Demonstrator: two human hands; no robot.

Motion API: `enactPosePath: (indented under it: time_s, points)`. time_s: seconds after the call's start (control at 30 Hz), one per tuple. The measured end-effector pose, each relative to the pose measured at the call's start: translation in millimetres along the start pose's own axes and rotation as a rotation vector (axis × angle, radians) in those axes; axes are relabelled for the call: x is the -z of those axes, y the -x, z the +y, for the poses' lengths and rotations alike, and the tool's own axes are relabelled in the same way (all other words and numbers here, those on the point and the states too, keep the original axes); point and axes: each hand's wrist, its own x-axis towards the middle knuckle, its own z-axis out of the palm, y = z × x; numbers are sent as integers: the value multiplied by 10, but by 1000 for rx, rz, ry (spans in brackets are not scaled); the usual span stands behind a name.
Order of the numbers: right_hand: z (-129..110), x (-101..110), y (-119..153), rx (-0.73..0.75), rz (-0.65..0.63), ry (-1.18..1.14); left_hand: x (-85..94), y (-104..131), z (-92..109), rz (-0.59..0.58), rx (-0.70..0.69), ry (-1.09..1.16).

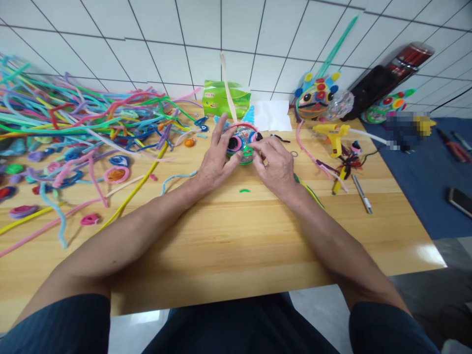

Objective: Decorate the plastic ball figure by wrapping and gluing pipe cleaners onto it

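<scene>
A small colourful pipe-cleaner face craft (246, 143) sits on the wooden table, with big pink-and-black eyes, a red strip over them and green at the front. My left hand (218, 160) wraps round its left side, thumb on the lower front and fingers reaching up behind. At its right front, my right hand (275, 164) is closed in a pinch against the green part; whatever lies between its fingertips is hidden. Blue pointed pieces (249, 115) and a pale strip (229, 88) stick up behind the craft. A short green piece (244, 191) lies just in front.
Tangled pipe cleaners (92, 118) cover the table's left side. Behind stand a green packet (221, 101) and white paper (273, 116). To the right are a finished-looking face craft (313, 101), a yellow glue gun (334, 136), a craft knife (362, 195) and a dark red flask (393, 81).
</scene>
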Motion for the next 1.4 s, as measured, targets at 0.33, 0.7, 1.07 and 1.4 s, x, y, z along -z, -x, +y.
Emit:
enactPosePath:
  time_s: [0.33,0.7,1.07,1.4]
  points:
    - [-52,-14,4,-10,-19,3,35,-2,5,-19,6,11]
    - [-76,-35,26,-35,-43,-21,30,8,37,-10,28,24]
    - [-56,-7,9,-141,72,-96,38,14,22,0,62,59]
    - [-103,-33,35,-61,15,-36,28,24,53,-12,50,34]
